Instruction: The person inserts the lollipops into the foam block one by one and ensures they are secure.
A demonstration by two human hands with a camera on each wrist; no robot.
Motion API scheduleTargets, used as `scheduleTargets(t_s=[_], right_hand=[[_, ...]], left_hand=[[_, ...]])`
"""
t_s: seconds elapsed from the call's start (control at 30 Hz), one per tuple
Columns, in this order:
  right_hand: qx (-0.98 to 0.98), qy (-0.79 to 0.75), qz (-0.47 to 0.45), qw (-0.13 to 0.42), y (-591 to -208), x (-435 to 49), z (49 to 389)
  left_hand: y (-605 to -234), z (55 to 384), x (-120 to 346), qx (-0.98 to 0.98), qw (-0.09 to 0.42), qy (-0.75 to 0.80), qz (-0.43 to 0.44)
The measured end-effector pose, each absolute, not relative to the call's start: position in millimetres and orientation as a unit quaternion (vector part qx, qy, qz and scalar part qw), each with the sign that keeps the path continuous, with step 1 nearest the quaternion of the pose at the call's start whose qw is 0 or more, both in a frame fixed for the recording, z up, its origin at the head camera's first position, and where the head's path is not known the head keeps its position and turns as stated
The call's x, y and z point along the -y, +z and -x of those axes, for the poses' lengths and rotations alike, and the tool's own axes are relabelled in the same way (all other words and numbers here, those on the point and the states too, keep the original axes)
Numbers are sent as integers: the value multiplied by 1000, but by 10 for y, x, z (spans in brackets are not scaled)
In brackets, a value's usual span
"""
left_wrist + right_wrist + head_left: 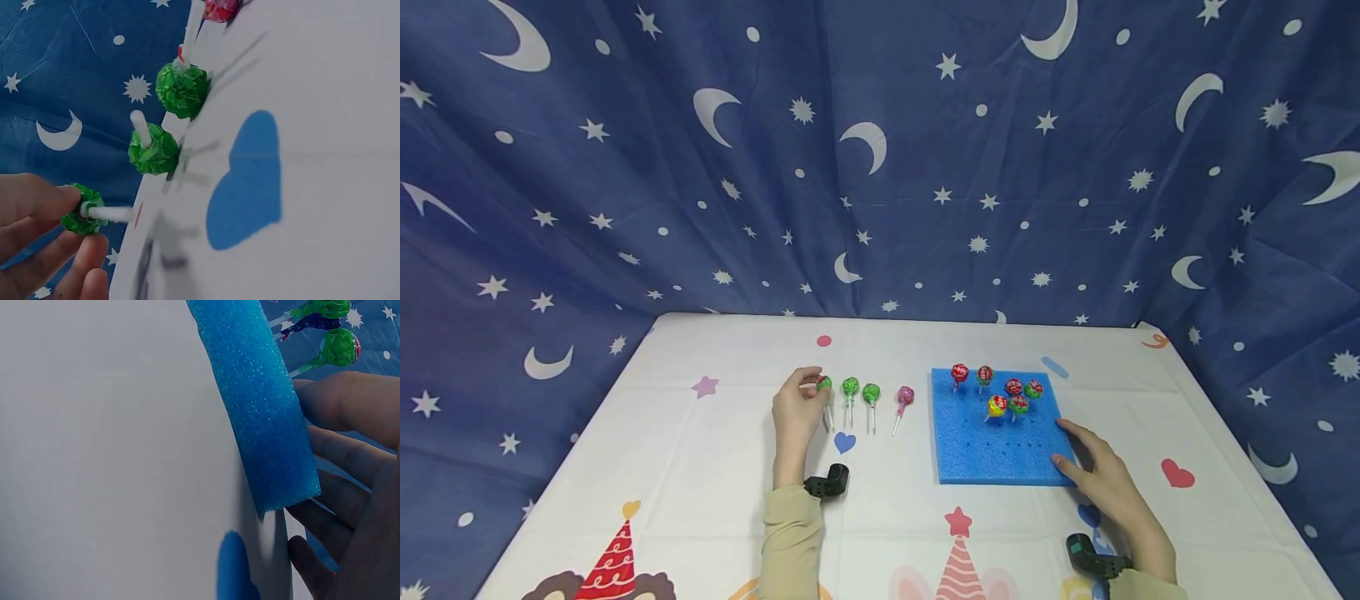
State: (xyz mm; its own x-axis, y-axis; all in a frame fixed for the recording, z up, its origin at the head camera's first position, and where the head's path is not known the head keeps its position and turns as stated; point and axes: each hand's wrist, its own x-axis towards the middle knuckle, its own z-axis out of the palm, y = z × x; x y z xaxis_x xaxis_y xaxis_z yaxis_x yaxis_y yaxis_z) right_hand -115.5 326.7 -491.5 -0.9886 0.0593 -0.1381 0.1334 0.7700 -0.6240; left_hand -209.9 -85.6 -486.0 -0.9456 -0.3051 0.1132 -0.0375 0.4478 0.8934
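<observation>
Thumb and fingers of my left hand (797, 410) pinch the head of a green lollipop (86, 211), its white stick pointing away from the palm. To the right of it lie two more green lollipops (850, 386) (871, 392) and a pink one (906, 395). My right hand (1103, 477) rests against the right edge of a blue foam board (970, 463), with thumb and fingers spread along that side. Several lollipops stand stick-down in the board's upper part, among them a yellow one (997, 406) and a red one (959, 373). Rows of small holes show lower on the board.
The white table cover (700, 450) carries printed hearts, stars and party hats. Behind its far edge hangs a dark blue curtain (925, 150) with moons and stars. Each wrist wears a small black camera (829, 481).
</observation>
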Motion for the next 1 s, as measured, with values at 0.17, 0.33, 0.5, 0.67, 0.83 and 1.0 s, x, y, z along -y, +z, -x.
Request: scheduleTargets(t_s=[0.17,0.33,0.5,0.67,0.83,1.0], right_hand=[[-939,-336,-50,55,-4916,-3273,1152],[-939,-336,-49,56,-4917,-3275,1147],[-939,-334,-50,58,-4913,-3270,1143],[-940,-332,-50,58,-4909,-3266,1141],[-941,-330,-50,57,-4913,-3269,1144],[-941,-330,-49,57,-4910,-3269,1147]], left_hand=[[-4796,2092,844,832,160,-522,-97],[-4740,2081,827,827,178,-525,-95],[-4685,2071,789,817,194,-534,-97],[-4646,2068,737,809,208,-542,-94],[-4609,2061,671,803,218,-548,-78],[-4577,2049,596,806,216,-549,-57]])
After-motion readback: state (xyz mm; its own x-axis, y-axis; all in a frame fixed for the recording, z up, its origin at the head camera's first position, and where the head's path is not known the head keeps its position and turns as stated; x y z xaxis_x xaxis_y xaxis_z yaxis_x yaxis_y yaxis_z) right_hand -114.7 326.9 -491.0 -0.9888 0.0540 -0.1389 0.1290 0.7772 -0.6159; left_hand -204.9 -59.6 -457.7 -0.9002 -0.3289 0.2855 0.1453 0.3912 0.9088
